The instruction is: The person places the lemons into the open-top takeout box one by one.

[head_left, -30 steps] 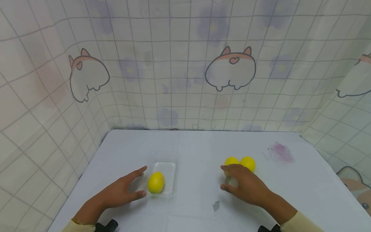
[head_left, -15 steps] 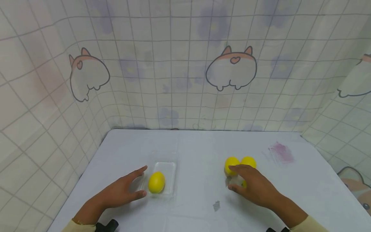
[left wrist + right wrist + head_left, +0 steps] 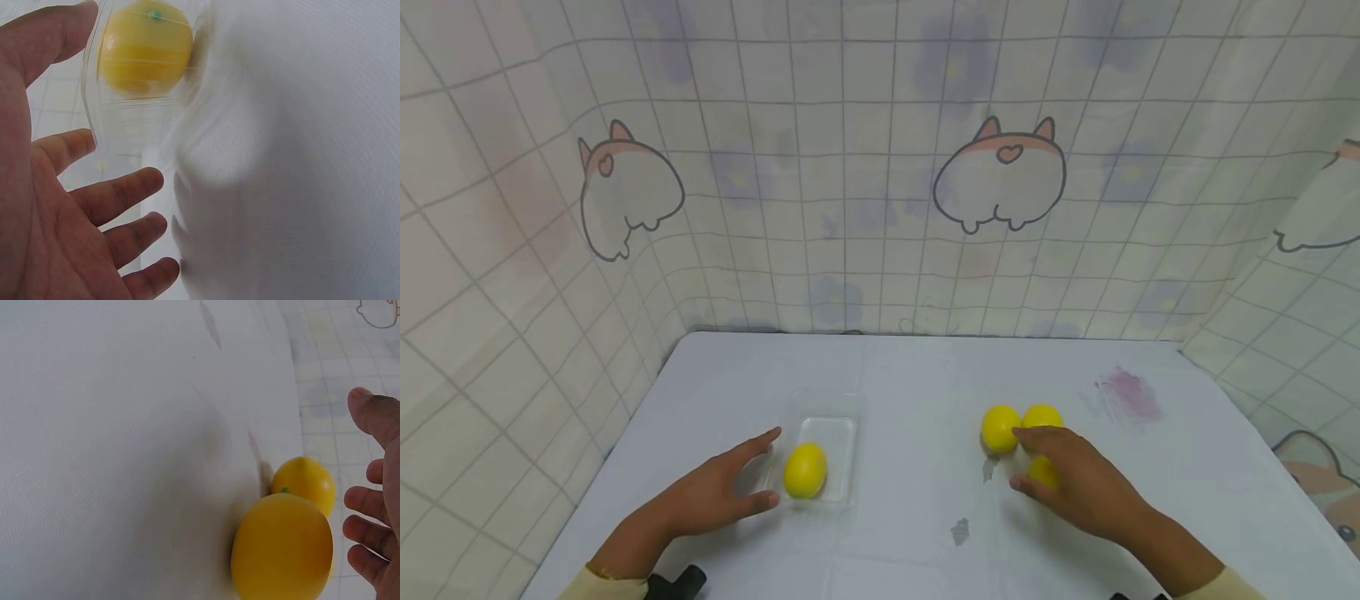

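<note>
My left hand [image 3: 711,496] is at the left side of a clear plastic box [image 3: 848,458], thumb and fingers spread apart. In the left wrist view the thumb and index fingertip [image 3: 81,142] lie right at the box's edge. A yellow lemon [image 3: 805,472] with a green stem mark sits inside the box. On the right, my right hand [image 3: 1086,487] hovers with fingers apart over a near lemon [image 3: 1043,472], which it partly hides. Two more lemons, one on the left [image 3: 1000,429] and one behind [image 3: 1042,415], lie just beyond. The right wrist view shows a gap between the fingers and the large lemon [image 3: 281,550].
A white-covered table [image 3: 910,400] bears everything. Grey worn patches [image 3: 960,532] and a pink stain [image 3: 1129,394] mark its cover. A checked curtain [image 3: 865,167] with cartoon prints hangs behind and on both sides.
My right hand has shifted to the right, uncovering more of the left lemon and revealing the near one between thumb and index finger. The left hand and the box have stayed put.
</note>
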{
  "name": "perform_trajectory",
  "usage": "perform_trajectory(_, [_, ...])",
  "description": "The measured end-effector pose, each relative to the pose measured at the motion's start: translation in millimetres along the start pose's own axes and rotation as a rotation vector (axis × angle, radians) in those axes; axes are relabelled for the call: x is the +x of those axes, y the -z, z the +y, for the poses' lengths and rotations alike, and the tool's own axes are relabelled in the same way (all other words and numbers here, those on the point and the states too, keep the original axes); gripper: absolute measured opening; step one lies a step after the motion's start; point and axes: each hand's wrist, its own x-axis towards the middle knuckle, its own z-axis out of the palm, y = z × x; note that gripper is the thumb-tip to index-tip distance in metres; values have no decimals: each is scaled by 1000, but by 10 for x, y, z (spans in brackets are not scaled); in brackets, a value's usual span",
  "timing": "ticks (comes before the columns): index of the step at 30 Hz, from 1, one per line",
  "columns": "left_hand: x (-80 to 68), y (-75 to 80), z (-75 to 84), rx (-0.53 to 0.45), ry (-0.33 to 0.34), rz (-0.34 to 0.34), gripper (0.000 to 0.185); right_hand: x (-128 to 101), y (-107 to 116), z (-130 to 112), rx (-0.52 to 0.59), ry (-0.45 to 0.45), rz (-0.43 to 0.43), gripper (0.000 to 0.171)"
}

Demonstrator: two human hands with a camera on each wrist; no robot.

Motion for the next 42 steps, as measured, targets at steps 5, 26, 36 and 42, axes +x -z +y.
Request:
perform_trajectory(5, [-3, 5, 4, 0, 4, 1, 93, -31, 12, 41, 12, 3, 4, 63])
perform_trajectory(26, [-14, -6, -35, -12, -34, 2, 91, -190, 63, 216, -2, -86, 16, 72])
perform_trajectory(36, [-14, 4, -18, -18, -26, -3, 92, -234, 47, 300, -16, -92, 13, 71])
perform_trajectory(42, [-12, -1, -22, -12, -20, -2, 91, -247, 27, 320, -17, -96, 11, 65])
